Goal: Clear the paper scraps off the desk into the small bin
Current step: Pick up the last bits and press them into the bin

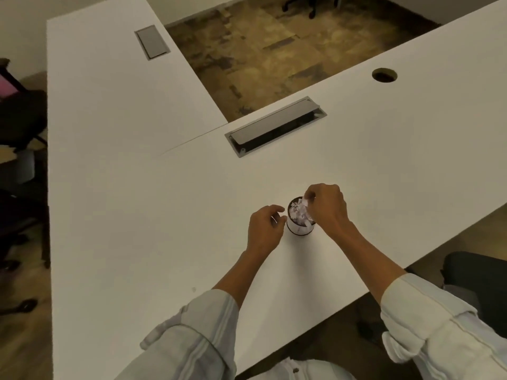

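Over the mouth of the small bin (300, 223), a white paper scrap (305, 202) is pinched between thumb and fingertips of the right hand (327, 208); the grip is narrow and closed on the scrap, which hangs just above the contents. The bin is a small white cylinder with a dark rim and a dark base band, standing upright on the counter (164, 215). It is filled to the brim with crumpled white paper scraps (299, 213). Just beside the bin's left wall the left hand (264, 231) is held, fingers curled inward in a loose, narrow grip; whether anything is held in it, or whether it touches the bin, cannot be told. Both forearms are bare below rolled pale sleeves (197, 333).

Farther out, a grey cable hatch (275, 126) is set into the white counter, its lid tilted partly up. A second hatch (152, 42) lies on the adjoining counter section, and a round cable hole (384, 75) at the far right. A dark office chair (19, 116) stands at the left edge.
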The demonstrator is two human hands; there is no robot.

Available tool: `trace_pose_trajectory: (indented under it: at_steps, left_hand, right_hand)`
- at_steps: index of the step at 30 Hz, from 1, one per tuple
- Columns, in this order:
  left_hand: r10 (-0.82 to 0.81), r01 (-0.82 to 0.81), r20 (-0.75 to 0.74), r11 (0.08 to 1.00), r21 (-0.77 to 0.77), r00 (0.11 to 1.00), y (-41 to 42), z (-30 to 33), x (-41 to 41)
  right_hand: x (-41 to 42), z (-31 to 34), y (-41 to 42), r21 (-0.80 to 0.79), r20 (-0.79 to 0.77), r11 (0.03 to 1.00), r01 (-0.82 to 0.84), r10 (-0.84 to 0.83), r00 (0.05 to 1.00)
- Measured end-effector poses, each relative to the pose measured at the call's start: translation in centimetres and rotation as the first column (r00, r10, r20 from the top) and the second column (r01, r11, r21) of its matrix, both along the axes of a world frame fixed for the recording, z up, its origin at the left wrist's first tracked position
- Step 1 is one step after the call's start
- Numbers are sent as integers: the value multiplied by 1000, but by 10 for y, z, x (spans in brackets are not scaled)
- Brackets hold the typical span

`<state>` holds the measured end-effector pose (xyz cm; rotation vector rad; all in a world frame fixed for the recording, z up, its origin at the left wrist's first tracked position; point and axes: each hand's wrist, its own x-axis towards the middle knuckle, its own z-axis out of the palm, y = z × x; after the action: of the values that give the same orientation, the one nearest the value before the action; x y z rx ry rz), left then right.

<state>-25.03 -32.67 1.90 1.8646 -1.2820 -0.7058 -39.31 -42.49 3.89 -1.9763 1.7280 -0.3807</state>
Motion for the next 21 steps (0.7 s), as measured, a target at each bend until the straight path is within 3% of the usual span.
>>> trace_pose_trajectory:
  at_steps: [4,7,11,13,16,19,21]
  left_hand:
    - [44,-46,50,998,41,998,33,-16,-17]
    - [74,-79,80,995,58,994,54,-29,-26]
    - [261,-273,175,961,48,949,95,-55,7]
    - [290,-361,323,913,188,901,122,-71,40]
    - [202,-432,505,811,394,839,165,-89,86]
    - [136,-448,525,720,529,840,196,-102,110]
    - [96,-429,535,722,543,839,205,-108,114]
  right_hand:
    - [-9,-4,-6,-123,161,992,5,14,987]
    - [-25,-3,-13,-185,326,977,104,-39,945]
    - [-61,-22,-23,23,441,945,328,-304,844]
    - [-76,-40,-24,102,389,938,331,-344,855]
    - [-82,-70,-18,163,224,967,197,-231,947]
    - [-75,-96,-11,235,117,970,52,-82,990]
    - [-67,-107,-8,247,57,969,-11,-3,998]
